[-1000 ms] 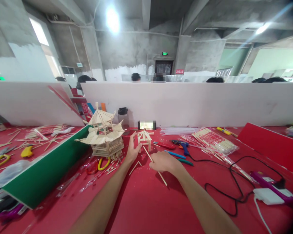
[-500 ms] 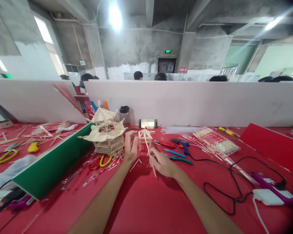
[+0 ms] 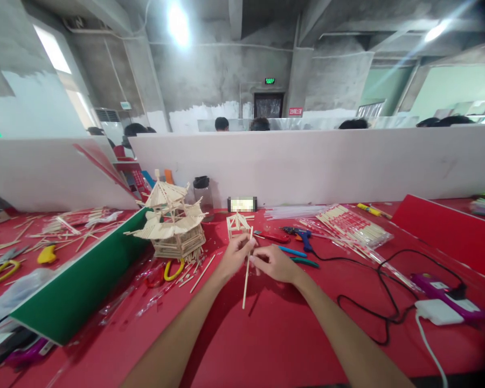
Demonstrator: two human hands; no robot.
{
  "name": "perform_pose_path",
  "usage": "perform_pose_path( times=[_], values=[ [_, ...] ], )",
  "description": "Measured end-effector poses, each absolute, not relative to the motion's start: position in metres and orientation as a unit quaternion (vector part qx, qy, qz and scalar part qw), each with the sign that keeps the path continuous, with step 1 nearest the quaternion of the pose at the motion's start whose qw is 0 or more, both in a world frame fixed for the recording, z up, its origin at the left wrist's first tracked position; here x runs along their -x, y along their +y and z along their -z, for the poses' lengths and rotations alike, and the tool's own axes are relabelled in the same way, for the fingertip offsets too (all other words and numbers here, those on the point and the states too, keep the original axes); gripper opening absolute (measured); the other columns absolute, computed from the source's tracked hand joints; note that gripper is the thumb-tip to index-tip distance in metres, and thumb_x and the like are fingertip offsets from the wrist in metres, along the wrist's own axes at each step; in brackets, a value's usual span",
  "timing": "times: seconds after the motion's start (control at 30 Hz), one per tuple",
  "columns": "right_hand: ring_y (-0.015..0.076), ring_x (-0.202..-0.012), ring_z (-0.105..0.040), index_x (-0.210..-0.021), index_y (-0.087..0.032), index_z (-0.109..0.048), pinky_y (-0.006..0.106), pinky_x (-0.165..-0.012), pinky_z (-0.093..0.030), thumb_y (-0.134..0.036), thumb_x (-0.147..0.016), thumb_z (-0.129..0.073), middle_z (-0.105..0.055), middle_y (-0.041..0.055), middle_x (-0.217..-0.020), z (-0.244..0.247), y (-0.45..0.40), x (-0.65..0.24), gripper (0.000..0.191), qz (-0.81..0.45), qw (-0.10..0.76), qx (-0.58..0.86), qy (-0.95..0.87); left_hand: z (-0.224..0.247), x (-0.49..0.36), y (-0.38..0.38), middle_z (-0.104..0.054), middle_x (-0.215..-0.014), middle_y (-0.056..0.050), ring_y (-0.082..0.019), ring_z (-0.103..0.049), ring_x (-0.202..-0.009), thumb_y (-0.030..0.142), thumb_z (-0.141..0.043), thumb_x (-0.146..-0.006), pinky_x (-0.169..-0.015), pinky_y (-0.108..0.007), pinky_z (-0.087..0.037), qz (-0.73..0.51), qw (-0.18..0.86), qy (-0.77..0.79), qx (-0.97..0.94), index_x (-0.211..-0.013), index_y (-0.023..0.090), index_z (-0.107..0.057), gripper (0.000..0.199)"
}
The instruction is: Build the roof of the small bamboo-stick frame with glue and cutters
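Wooden stick (image 3: 246, 281): held clear of the red table, in front of the person, steeply slanted in view, lower end free. Left hand (image 3: 236, 253) pinches it near the upper end; right hand (image 3: 275, 264) has thumb and bent fingers closed on it just below. How firmly either hand presses cannot be told; the fingertips partly cover one another.

Handling notes (judgement): a light pinch from both sides should suit so thin a piece; twisting one hand against the other might snap it. Keeping the fingertips close together ought to give the best control, and the long free end is the part most likely to swing into something. Wrists kept low would steady the work.

Just beyond the hands stands a small stick frame (image 3: 237, 222) with a peaked top, its lower part hidden by the fingers. To the left, a larger tiered stick model (image 3: 175, 231), with yellow-handled scissors (image 3: 173, 270) and short offcuts near its base. To the right, a red-handled tool (image 3: 274, 236), a blue glue gun (image 3: 306, 241) with a black cord, and a packet of sticks (image 3: 355, 227).

Surface: red table (image 3: 286, 339), edged by a green board (image 3: 84, 285) on the left. Beyond it, a white partition (image 3: 307, 161); tops of several heads show over it. Room: bare concrete, lit ceiling lamp, green sign (image 3: 270, 81) above a dark door.
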State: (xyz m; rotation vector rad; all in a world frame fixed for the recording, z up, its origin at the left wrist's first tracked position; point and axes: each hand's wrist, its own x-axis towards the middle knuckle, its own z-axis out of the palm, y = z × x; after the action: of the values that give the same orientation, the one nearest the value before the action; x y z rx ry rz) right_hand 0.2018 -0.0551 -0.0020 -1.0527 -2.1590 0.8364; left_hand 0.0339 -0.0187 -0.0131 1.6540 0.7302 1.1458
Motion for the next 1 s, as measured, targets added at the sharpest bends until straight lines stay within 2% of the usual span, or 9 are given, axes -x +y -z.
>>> perform_pose_path(
  times=[0.13,0.27,0.37,0.5,0.6,0.7,0.87,1.0],
  values=[
    [0.0146,-0.060,-0.058,-0.069,-0.019,-0.058,0.024,-0.063,-0.042,-0.043,-0.099,-0.042,-0.065,0.0010,-0.064,-0.001,-0.041,-0.225,0.041,-0.270,0.370,0.443,-0.771,0.022,-0.038,-0.017,-0.053,-0.055,0.004,-0.010,-0.044,-0.042,0.062,-0.057,-0.086,-0.042,-0.022,-0.035,-0.418,0.537,0.310,-0.664,-0.084,0.018,-0.059,0.043],
    [0.0171,-0.062,-0.060,-0.073,-0.019,-0.059,0.026,-0.066,-0.044,-0.044,-0.097,-0.041,-0.064,0.0021,-0.062,0.007,-0.019,-0.258,0.038,-0.184,0.443,0.543,-0.689,0.035,-0.041,-0.013,-0.057,-0.053,0.004,-0.009,-0.043,-0.037,0.064,-0.052,-0.087,-0.040,-0.022,-0.033,-0.356,0.575,0.323,-0.662,-0.099,0.017,-0.060,0.050],
    [0.0176,-0.068,-0.064,-0.077,-0.018,-0.062,0.026,-0.069,-0.045,-0.038,-0.094,-0.046,-0.068,0.0033,-0.069,0.019,-0.006,-0.279,0.030,-0.138,0.413,0.603,-0.668,0.040,-0.043,-0.011,-0.061,-0.057,0.002,-0.009,-0.048,-0.040,0.056,-0.059,-0.085,-0.043,-0.022,-0.036,-0.328,0.598,0.329,-0.654,-0.102,0.016,-0.058,0.043],
    [0.0178,-0.081,-0.067,-0.086,-0.018,-0.067,0.024,-0.070,-0.043,-0.029,-0.090,-0.053,-0.074,0.0054,-0.086,0.034,0.002,-0.287,0.018,-0.099,0.314,0.650,-0.685,0.037,-0.044,-0.012,-0.065,-0.065,0.001,-0.012,-0.059,-0.052,0.042,-0.070,-0.078,-0.052,-0.022,-0.043,-0.308,0.620,0.336,-0.639,-0.102,0.018,-0.056,0.037],
    [0.0180,-0.085,-0.067,-0.090,-0.019,-0.070,0.024,-0.072,-0.042,-0.026,-0.088,-0.057,-0.075,0.0057,-0.091,0.040,0.004,-0.283,0.015,-0.090,0.235,0.653,-0.715,0.032,-0.043,-0.015,-0.066,-0.067,0.000,-0.011,-0.059,-0.054,0.042,-0.069,-0.079,-0.055,-0.022,-0.043,-0.307,0.612,0.332,-0.649,-0.098,0.018,-0.057,0.033],
    [0.0180,-0.085,-0.067,-0.092,-0.018,-0.071,0.024,-0.071,-0.041,-0.025,-0.088,-0.060,-0.075,0.0062,-0.091,0.042,0.006,-0.280,0.013,-0.088,0.196,0.651,-0.728,0.027,-0.041,-0.018,-0.066,-0.068,0.000,-0.012,-0.059,-0.056,0.046,-0.070,-0.080,-0.057,-0.022,-0.044,-0.317,0.609,0.326,-0.650,-0.095,0.018,-0.058,0.033],
    [0.0173,-0.083,-0.067,-0.091,-0.018,-0.071,0.024,-0.073,-0.042,-0.021,-0.087,-0.060,-0.074,0.0059,-0.089,0.040,0.008,-0.277,0.013,-0.090,0.216,0.643,-0.729,0.030,-0.040,-0.015,-0.070,-0.073,-0.002,-0.011,-0.060,-0.058,0.046,-0.074,-0.078,-0.059,-0.023,-0.047,-0.351,0.619,0.326,-0.623,-0.087,0.018,-0.058,0.033],
    [0.0161,-0.079,-0.065,-0.091,-0.016,-0.070,0.024,-0.074,-0.044,-0.025,-0.089,-0.057,-0.073,0.0054,-0.087,0.028,0.000,-0.269,0.017,-0.130,0.306,0.580,-0.744,0.035,-0.042,-0.009,-0.071,-0.082,-0.003,-0.011,-0.063,-0.064,0.047,-0.075,-0.077,-0.065,-0.024,-0.052,-0.433,0.624,0.316,-0.568,-0.090,0.018,-0.062,0.035]
  ],
)
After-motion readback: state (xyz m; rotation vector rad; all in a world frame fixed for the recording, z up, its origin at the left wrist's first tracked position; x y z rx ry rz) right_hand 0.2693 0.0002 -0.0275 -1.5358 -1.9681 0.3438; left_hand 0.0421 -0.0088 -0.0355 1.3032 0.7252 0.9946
